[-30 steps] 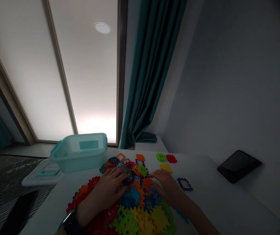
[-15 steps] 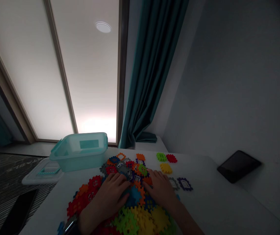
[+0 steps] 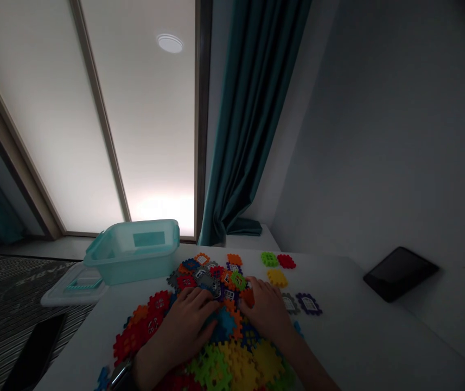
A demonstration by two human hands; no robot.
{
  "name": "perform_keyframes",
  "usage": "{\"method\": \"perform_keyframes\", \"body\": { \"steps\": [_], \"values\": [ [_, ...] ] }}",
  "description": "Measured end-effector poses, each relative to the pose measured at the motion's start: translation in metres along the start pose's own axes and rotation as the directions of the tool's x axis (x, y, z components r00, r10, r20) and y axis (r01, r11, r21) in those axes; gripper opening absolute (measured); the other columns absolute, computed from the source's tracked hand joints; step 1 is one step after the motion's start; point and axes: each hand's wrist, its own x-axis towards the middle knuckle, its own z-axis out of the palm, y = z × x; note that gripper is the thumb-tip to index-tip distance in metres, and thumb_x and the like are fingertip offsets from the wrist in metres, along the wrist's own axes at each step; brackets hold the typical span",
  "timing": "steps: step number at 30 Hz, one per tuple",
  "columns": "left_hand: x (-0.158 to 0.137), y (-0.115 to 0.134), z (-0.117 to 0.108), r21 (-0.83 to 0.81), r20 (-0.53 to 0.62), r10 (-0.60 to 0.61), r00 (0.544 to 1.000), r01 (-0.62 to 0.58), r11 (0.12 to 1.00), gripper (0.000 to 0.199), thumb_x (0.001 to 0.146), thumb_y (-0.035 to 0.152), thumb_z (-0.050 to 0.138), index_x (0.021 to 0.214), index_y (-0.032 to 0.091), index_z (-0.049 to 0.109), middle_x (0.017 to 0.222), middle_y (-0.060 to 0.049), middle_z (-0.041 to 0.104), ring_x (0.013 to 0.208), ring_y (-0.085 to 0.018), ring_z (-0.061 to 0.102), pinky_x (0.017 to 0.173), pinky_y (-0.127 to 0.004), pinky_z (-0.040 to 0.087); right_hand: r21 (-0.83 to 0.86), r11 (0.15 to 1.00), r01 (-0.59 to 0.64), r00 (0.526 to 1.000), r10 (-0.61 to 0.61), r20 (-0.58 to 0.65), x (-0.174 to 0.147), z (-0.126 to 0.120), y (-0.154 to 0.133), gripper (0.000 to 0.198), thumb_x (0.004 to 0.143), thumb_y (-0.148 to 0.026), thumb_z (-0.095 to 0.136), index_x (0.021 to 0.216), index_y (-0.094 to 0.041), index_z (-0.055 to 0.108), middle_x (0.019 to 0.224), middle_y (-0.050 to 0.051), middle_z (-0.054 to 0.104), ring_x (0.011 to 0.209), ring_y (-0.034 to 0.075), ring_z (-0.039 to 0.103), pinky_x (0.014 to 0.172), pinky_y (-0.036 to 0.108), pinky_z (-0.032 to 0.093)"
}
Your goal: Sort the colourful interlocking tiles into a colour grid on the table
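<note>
A heap of toothed plastic building tiles in several colours lies before me, with a blue tile (image 3: 224,322) and yellow tiles (image 3: 238,363) between and below my hands. My left hand (image 3: 191,317) rests on the heap's left side, fingers lying over the tiles and thumb apart. It holds nothing that I can see. At the heap's right side my right hand (image 3: 265,307) has its thumb and fingers around an orange tile (image 3: 247,296), which looks tilted. A bright green tile (image 3: 238,281) is just beyond its fingertips. The undersides of both hands are hidden.
A teal plastic box (image 3: 140,271) stands at the table's back left, beside a clear lid (image 3: 71,293). Loose green (image 3: 269,259), red (image 3: 286,261), yellow (image 3: 277,278) and purple (image 3: 309,304) tiles lie on the right. A dark tablet-like object (image 3: 401,274) is farther right.
My right hand has shifted slightly, its fingers more curled, and the orange tile at its thumb shows more clearly. My left hand stays nearly still. The view has moved a little.
</note>
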Motion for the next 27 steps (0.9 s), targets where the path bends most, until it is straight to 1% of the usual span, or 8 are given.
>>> {"method": "perform_keyframes", "body": {
  "steps": [4,7,10,13,15,19,24,27],
  "values": [
    [0.001,0.001,-0.002,0.004,0.002,-0.004,1.0,0.004,1.0,0.026,0.091,0.019,0.062,0.116,0.026,0.065,0.111,-0.005,0.066,0.105,-0.027,0.06,0.094,-0.042,0.048,0.099,0.989,0.107,0.986,-0.092,-0.14,0.0,-0.004,0.001,0.04,0.087,-0.027,0.054,0.126,-0.02,0.055,0.115,0.013,0.07,0.111,0.032,0.065,0.104,0.049,0.043],
    [0.001,0.002,-0.001,-0.014,-0.024,-0.023,0.999,0.023,1.0,0.027,0.091,0.02,0.064,0.116,0.027,0.065,0.111,-0.005,0.068,0.104,-0.028,0.061,0.094,-0.042,0.048,0.163,0.952,0.257,0.945,-0.213,-0.247,-0.005,-0.006,-0.002,0.043,0.084,-0.022,0.054,0.127,-0.02,0.053,0.118,0.013,0.068,0.115,0.032,0.063,0.103,0.051,0.047],
    [0.0,0.004,-0.001,-0.101,-0.042,-0.051,0.998,0.047,0.994,0.037,0.088,0.023,0.07,0.123,0.027,0.062,0.114,-0.004,0.069,0.107,-0.028,0.062,0.097,-0.042,0.047,0.23,0.881,0.414,0.889,-0.337,-0.309,-0.017,-0.007,-0.008,0.049,0.081,-0.015,0.054,0.13,-0.022,0.049,0.124,0.012,0.065,0.12,0.03,0.061,0.104,0.048,0.05],
    [-0.001,0.007,-0.001,-0.204,-0.039,-0.076,0.996,0.067,0.977,0.053,0.081,0.026,0.079,0.129,0.025,0.057,0.121,-0.005,0.068,0.111,-0.028,0.062,0.099,-0.041,0.047,0.269,0.823,0.5,0.852,-0.411,-0.325,-0.03,-0.007,-0.015,0.058,0.078,-0.01,0.054,0.134,-0.023,0.047,0.126,0.012,0.063,0.122,0.029,0.06,0.106,0.048,0.051],
    [-0.002,0.008,-0.002,-0.245,-0.04,-0.087,0.995,0.075,0.967,0.058,0.079,0.027,0.083,0.13,0.025,0.055,0.123,-0.006,0.067,0.112,-0.028,0.062,0.1,-0.041,0.047,0.275,0.804,0.527,0.839,-0.441,-0.32,-0.036,-0.005,-0.019,0.062,0.075,-0.008,0.055,0.134,-0.024,0.047,0.128,0.012,0.062,0.123,0.029,0.059,0.107,0.048,0.051],
    [-0.002,0.009,-0.003,-0.272,-0.031,-0.071,0.997,0.06,0.961,0.059,0.078,0.03,0.087,0.128,0.026,0.056,0.121,-0.006,0.067,0.111,-0.028,0.061,0.1,-0.042,0.046,0.264,0.794,0.548,0.828,-0.471,-0.303,-0.042,0.001,-0.021,0.067,0.069,-0.003,0.055,0.133,-0.023,0.048,0.13,0.012,0.061,0.125,0.029,0.06,0.106,0.047,0.052],
    [0.0,0.007,-0.002,-0.222,0.024,-0.019,1.0,0.024,0.975,0.056,0.075,0.037,0.091,0.12,0.025,0.06,0.12,-0.004,0.067,0.11,-0.028,0.06,0.1,-0.043,0.044,0.252,0.775,0.579,0.811,-0.518,-0.273,-0.046,0.002,-0.023,0.073,0.066,0.0,0.054,0.134,-0.025,0.048,0.133,0.012,0.061,0.127,0.029,0.059,0.108,0.047,0.051],
    [0.001,0.005,-0.003,-0.175,0.04,0.004,0.999,0.003,0.985,0.055,0.074,0.042,0.091,0.116,0.024,0.062,0.118,-0.004,0.067,0.109,-0.028,0.06,0.098,-0.041,0.044,0.249,0.764,0.596,0.799,-0.533,-0.276,-0.047,-0.001,-0.025,0.074,0.067,0.001,0.053,0.136,-0.025,0.047,0.134,0.012,0.06,0.126,0.029,0.059,0.106,0.046,0.053]
  ]
}}
